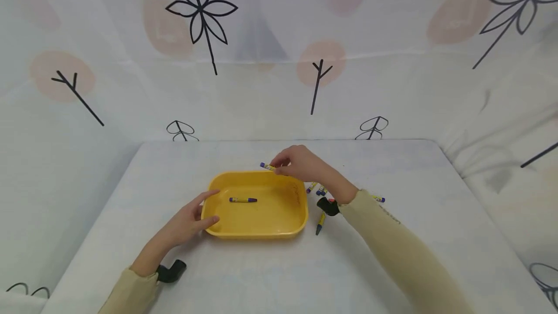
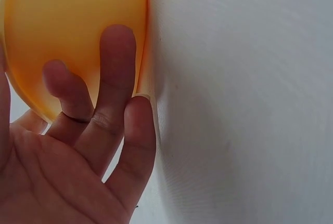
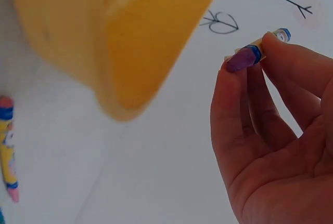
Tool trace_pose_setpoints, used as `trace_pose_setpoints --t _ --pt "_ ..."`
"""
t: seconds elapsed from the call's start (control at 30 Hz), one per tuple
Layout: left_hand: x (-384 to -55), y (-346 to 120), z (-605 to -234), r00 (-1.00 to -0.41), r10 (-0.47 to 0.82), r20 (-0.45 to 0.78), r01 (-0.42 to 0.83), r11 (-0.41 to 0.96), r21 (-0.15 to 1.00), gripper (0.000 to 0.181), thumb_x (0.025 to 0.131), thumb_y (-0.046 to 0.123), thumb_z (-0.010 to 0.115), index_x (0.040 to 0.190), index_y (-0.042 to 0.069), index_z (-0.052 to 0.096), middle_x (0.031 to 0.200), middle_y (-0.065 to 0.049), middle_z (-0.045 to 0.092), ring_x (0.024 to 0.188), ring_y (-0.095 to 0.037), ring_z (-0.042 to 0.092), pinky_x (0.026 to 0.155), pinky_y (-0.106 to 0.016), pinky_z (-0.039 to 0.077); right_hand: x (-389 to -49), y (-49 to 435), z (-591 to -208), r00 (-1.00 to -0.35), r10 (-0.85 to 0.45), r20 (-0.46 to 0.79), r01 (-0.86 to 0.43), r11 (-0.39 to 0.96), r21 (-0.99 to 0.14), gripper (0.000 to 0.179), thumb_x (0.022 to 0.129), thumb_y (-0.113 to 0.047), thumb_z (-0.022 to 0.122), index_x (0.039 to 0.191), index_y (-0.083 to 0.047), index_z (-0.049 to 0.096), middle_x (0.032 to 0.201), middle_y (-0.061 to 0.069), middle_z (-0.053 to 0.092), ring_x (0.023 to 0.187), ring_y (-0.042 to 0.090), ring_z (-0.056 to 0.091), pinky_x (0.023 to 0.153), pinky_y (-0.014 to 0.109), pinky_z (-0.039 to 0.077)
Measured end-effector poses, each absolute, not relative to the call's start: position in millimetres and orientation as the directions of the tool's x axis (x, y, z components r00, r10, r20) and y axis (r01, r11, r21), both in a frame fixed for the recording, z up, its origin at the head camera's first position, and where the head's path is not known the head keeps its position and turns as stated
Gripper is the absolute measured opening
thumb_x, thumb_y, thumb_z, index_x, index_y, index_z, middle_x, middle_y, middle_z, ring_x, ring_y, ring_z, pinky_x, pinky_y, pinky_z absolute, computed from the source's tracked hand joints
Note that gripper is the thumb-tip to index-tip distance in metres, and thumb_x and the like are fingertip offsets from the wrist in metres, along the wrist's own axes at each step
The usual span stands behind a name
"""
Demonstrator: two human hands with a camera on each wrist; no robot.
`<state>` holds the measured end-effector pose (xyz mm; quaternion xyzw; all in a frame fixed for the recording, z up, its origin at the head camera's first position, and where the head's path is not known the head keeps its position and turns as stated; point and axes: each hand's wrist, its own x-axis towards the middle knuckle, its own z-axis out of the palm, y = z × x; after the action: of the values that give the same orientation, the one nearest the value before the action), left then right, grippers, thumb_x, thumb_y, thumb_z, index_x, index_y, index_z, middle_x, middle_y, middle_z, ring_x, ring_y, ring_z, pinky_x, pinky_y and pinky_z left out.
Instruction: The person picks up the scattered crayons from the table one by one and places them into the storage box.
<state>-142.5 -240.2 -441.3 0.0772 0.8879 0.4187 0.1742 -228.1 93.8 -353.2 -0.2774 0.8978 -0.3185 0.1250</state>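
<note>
A yellow plastic tray (image 1: pixel 257 232) stands on the white table, and one crayon (image 1: pixel 242 200) with a yellow wrapper lies inside it. At the tray's left end my left hand (image 1: pixel 188 222) holds the rim, with thumb and forefinger over the edge; other fingers (image 2: pixel 117 57) lie against the outer wall in the left wrist view. My right hand (image 1: pixel 301 163) is raised over the tray's far right edge. Between thumb and fingertips it pinches another crayon (image 3: pixel 243 59), whose purple tip shows in the right wrist view.
Right of the tray lie several loose crayons, among them a dark-tipped crayon (image 1: pixel 320 224) near the front corner and another crayon (image 1: pixel 379 199) farther right. A pink-tipped crayon (image 3: pixel 8 154) shows in the right wrist view. Patterned cloth (image 1: pixel 270 101) walls the table's back and sides.
</note>
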Motion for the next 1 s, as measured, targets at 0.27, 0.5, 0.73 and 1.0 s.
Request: trace_pose_setpoints --t 0.27,0.5,0.73,1.0 --pt "-143.1 -241.8 -443.0 -0.926 0.288 -0.243 -0.006 0.634 0.774 0.072 0.093 0.034 0.071 0.154 0.025 0.034 0.107 -0.012 0.064 0.078 -0.021 0.058 0.066 -0.034 0.048 -234.0 42.5 -361.0 -0.761 -0.643 -0.089 -0.369 0.542 -0.755 0.024 0.095 -0.014 0.068 0.117 -0.006 0.073 0.098 0.005 0.073 0.083 0.02 0.065 0.074 0.025 0.053" --pt "-144.0 -243.7 -444.8 -0.922 0.302 -0.243 -0.004 0.62 0.785 0.071 0.093 0.035 0.07 0.154 0.026 0.033 0.105 -0.012 0.065 0.077 -0.022 0.058 0.065 -0.034 0.048 -233.7 14.2 -381.3 -0.743 -0.659 -0.116 -0.421 0.594 -0.685 0.02 0.092 -0.014 0.073 0.111 -0.008 0.076 0.092 -0.003 0.073 0.077 0.01 0.066 0.072 0.022 0.052" --pt "-143.8 -242.6 -444.2 -0.924 0.297 -0.241 0.001 0.632 0.775 0.072 0.093 0.035 0.071 0.153 0.027 0.034 0.097 -0.009 0.064 0.074 -0.023 0.057 0.064 -0.033 0.048 -230.8 2.2 -398.0 -0.778 -0.611 -0.146 -0.499 0.742 -0.448 0.017 0.091 -0.022 0.075 0.106 -0.016 0.079 0.096 -0.007 0.071 0.084 0.008 0.06 0.077 0.023 0.049" --pt "-143.9 -242.3 -444.0 -0.925 0.292 -0.243 -0.005 0.631 0.776 0.073 0.093 0.036 0.071 0.154 0.026 0.034 0.102 -0.011 0.065 0.074 -0.022 0.058 0.064 -0.035 0.048 -228.8 0.9 -410.6 -0.789 -0.598 -0.141 -0.519 0.771 -0.369 0.016 0.09 -0.023 0.076 0.105 -0.018 0.079 0.095 -0.008 0.071 0.081 0.007 0.06 0.075 0.023 0.049"
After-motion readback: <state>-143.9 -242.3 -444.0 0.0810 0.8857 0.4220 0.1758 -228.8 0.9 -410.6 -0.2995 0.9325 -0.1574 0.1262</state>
